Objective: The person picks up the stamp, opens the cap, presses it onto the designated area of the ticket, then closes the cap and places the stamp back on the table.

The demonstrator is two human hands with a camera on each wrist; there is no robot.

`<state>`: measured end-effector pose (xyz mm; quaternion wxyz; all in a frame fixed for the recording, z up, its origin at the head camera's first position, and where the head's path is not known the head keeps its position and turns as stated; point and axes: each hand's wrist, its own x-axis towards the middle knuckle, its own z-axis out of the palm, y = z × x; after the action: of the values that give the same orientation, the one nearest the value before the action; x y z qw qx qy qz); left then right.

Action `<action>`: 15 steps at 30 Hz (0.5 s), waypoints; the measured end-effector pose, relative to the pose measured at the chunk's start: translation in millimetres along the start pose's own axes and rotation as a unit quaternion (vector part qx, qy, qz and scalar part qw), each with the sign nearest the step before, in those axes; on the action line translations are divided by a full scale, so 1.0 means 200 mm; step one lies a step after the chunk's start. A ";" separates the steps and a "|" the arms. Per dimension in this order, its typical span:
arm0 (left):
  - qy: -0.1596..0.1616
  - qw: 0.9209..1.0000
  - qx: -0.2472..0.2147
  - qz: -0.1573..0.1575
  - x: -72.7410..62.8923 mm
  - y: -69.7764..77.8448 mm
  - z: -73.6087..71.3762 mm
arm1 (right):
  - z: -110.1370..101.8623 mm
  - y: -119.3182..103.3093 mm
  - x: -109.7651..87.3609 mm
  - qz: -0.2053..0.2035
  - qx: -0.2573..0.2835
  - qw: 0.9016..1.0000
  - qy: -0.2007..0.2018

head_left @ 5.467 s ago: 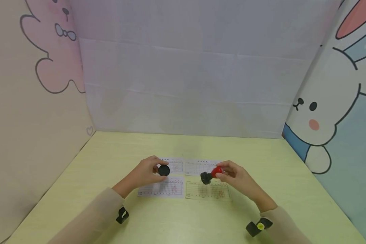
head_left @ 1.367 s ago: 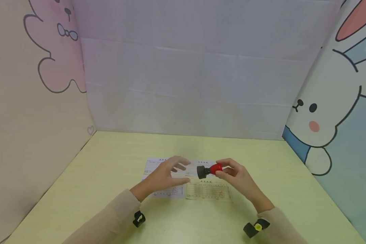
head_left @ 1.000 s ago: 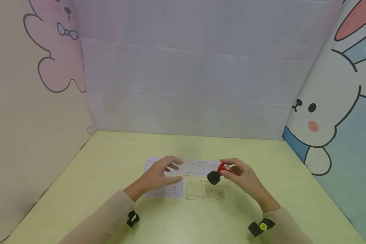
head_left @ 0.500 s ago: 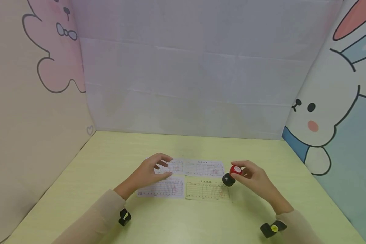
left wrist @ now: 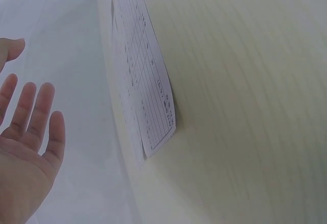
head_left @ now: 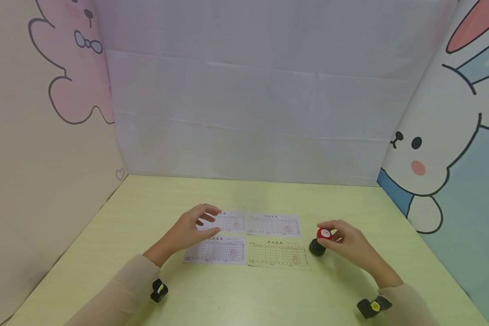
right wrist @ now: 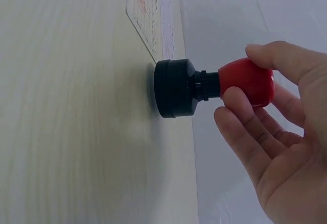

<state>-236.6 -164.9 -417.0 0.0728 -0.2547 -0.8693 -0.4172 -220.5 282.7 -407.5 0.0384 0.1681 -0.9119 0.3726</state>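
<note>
My right hand (head_left: 350,243) holds a stamp by its red knob (right wrist: 244,81), thumb and fingertips around it. The stamp stands upright, its black round base (right wrist: 173,88) right at the tabletop just beyond the right edge of a yellow printed slip (head_left: 275,254). My left hand (head_left: 187,228) holds nothing; its fingers are parted and relaxed over the left side of two white slips. In the left wrist view the palm and spread fingers (left wrist: 38,117) show beside the front white slip (left wrist: 148,91).
Four slips lie in two rows on the pale yellow table (head_left: 236,294): white slips (head_left: 273,225) at the back, one white and the yellow one in front. Red marks show on them. A white sheet (head_left: 244,113) hangs behind, and cartoon-printed side walls (head_left: 424,172) flank the table.
Earlier my left hand held a black round cap; later it is empty and has drawn back leftward. My right hand has carried the stamp right and down, turning it upright.
</note>
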 end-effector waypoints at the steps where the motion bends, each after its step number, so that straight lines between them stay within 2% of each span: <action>1: 0.000 1.000 -0.001 -0.001 0.00 0.00 0.00 | 0.00 0.00 0.00 0.002 -0.002 1.000 -0.003; 15: 0.010 1.000 0.003 -0.004 -0.02 -0.02 -0.03 | 0.01 0.02 0.00 0.009 -0.003 1.000 -0.025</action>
<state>-236.5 -173.5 -417.4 0.0806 -0.2473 -0.8707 -0.4175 -222.4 284.1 -411.6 0.0124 0.1693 -0.9150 0.3660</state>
